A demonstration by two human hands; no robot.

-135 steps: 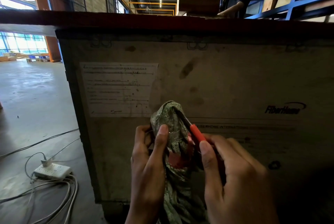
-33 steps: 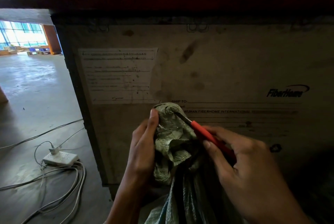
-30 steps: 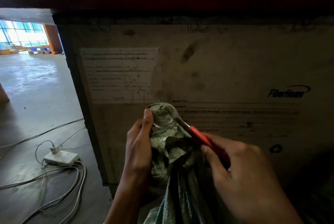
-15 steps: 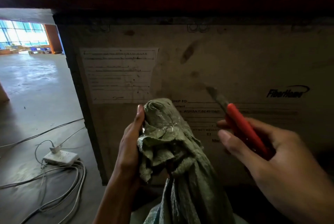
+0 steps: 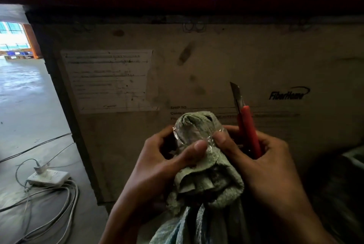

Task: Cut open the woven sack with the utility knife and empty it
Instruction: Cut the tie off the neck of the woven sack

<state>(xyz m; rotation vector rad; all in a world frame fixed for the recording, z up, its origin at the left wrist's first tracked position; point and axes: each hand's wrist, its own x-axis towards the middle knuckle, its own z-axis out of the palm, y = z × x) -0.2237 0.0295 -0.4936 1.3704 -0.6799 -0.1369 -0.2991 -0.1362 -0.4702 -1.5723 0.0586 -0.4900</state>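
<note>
cables in a loose grey tangle (image 5: 49, 210) lie on the concrete floor (image 5: 25, 109) at the far left, running to a white power strip (image 5: 48, 177). right of them stands a big dirty cardboard crate (image 5: 197, 62) with a pale paper label (image 5: 110, 80) stuck to its face and a dark printed logo (image 5: 287, 94) further along. in front of the crate the left hand (image 5: 157, 166) is clenched around the gathered neck of the green woven plastic sack (image 5: 199, 157), thumb pressed across a band of clear tape (image 5: 199, 135) wrapped round the bunched top. the sack's body hangs down between the two wrists to the lower edge of the view. the right hand (image 5: 262, 165) pinches the same taped neck with its thumb from the other side, while its remaining fingers grasp the red-handled utility knife (image 5: 249, 131). the knife stands nearly upright just right of the sack's neck, its grey blade extended and pointing up, clear of the fabric.
</note>
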